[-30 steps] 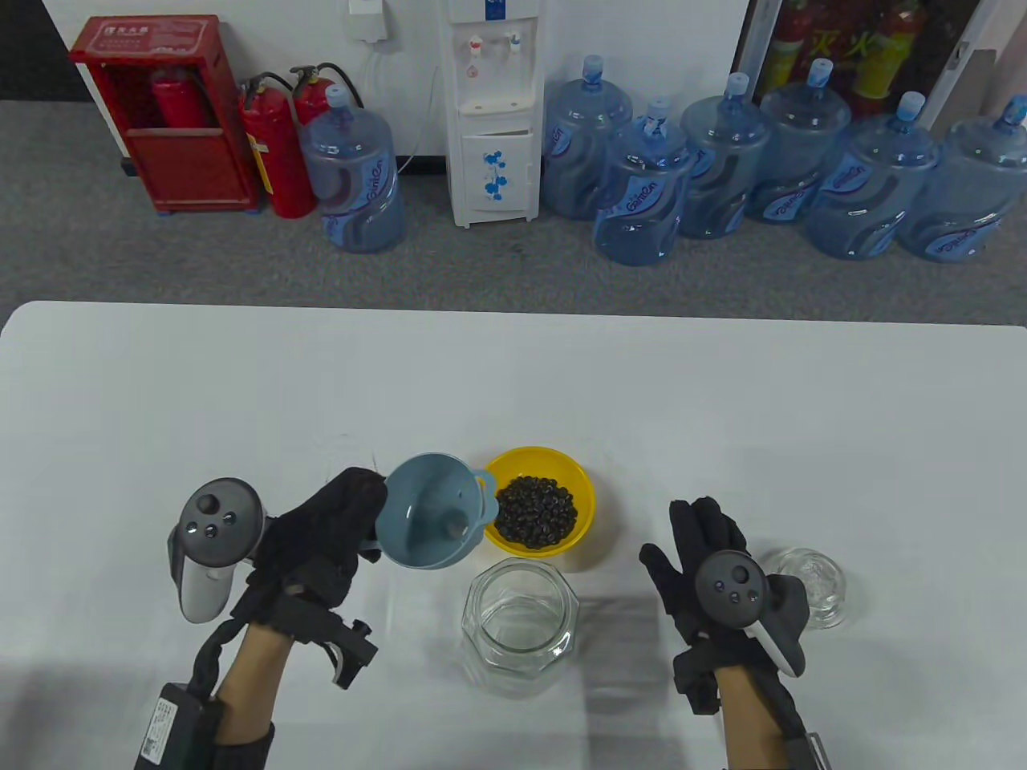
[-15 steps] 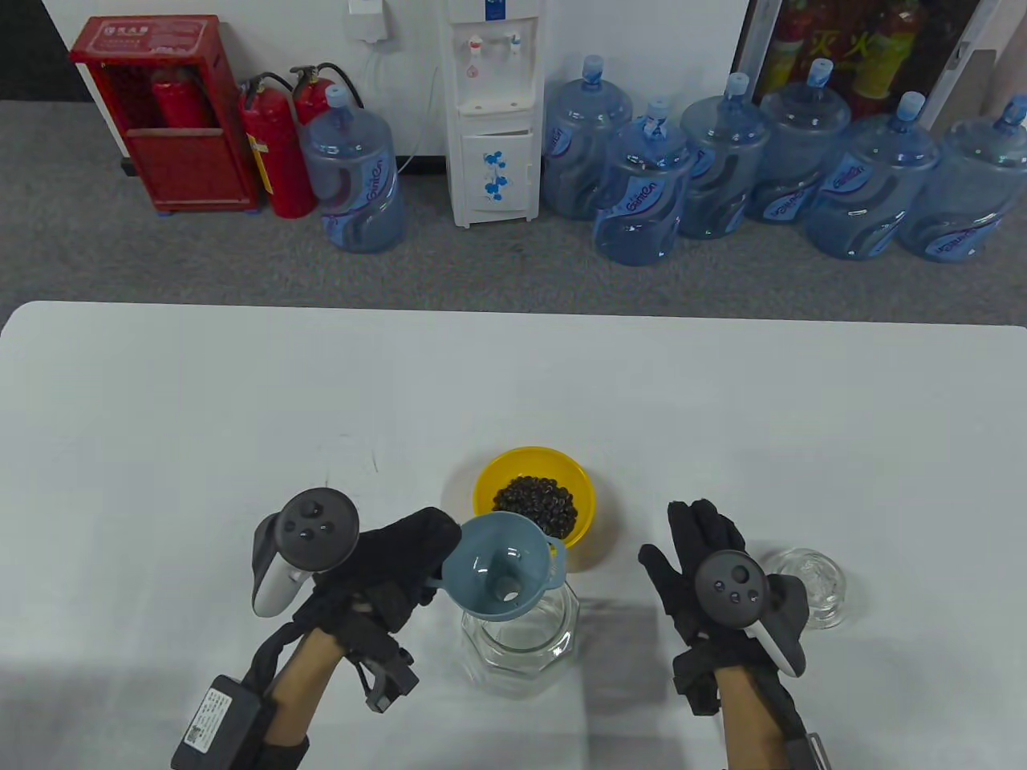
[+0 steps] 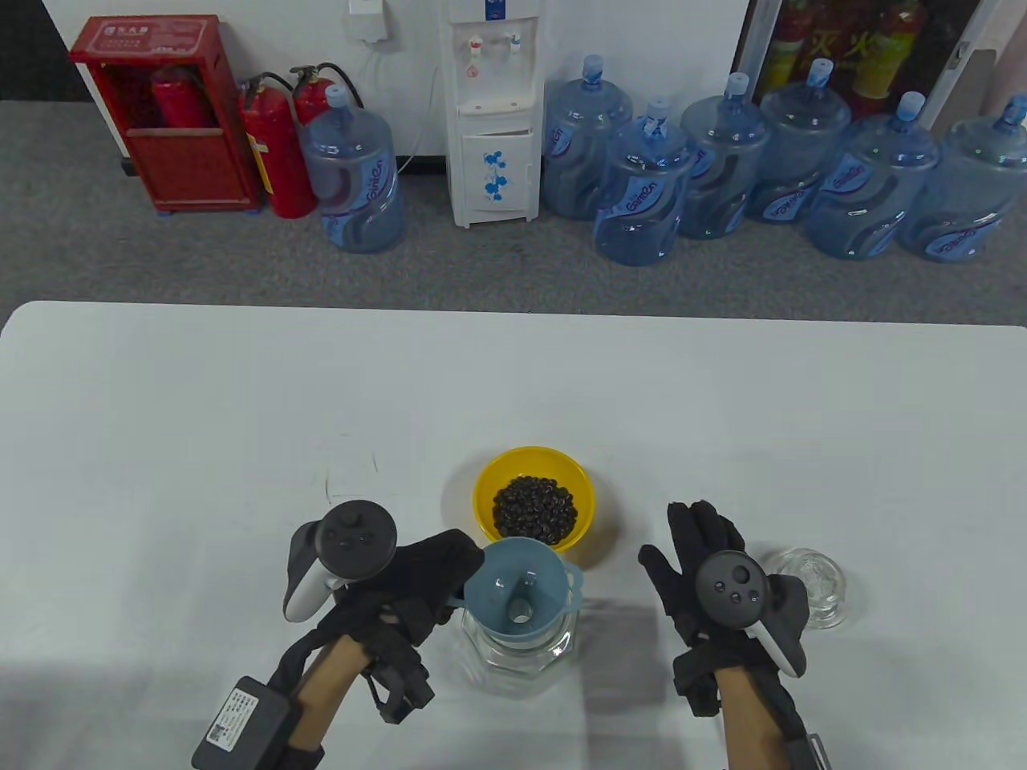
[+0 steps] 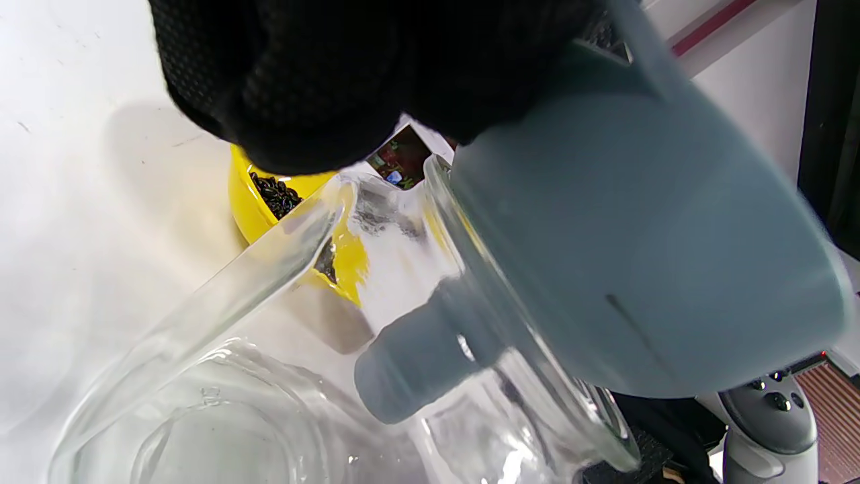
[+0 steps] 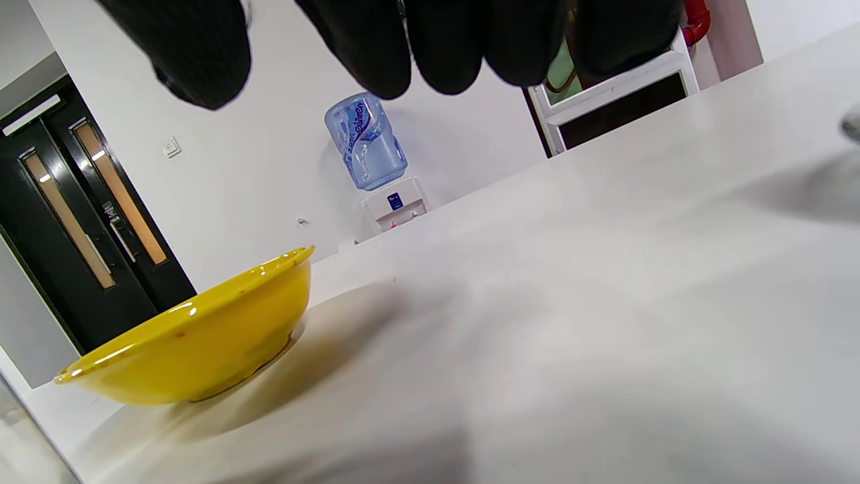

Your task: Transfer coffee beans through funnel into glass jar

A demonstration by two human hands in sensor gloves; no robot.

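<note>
My left hand (image 3: 425, 573) grips the rim of a blue funnel (image 3: 521, 593) that sits in the mouth of a clear glass jar (image 3: 520, 654). In the left wrist view the funnel (image 4: 631, 228) has its spout (image 4: 410, 366) inside the jar (image 4: 269, 269). A yellow bowl (image 3: 489, 481) of coffee beans (image 3: 535, 508) stands just behind the jar; it also shows in the right wrist view (image 5: 201, 336). My right hand (image 3: 698, 545) rests flat and empty on the table (image 3: 241, 401), to the right of the jar.
A glass lid (image 3: 810, 585) lies on the table just right of my right hand. Beyond the table's far edge, water bottles, a dispenser and fire extinguishers stand on the floor.
My left hand carried the funnel from left of the bowl, toward me and to the right, and lowered it into the jar's mouth. My right hand has not moved.
</note>
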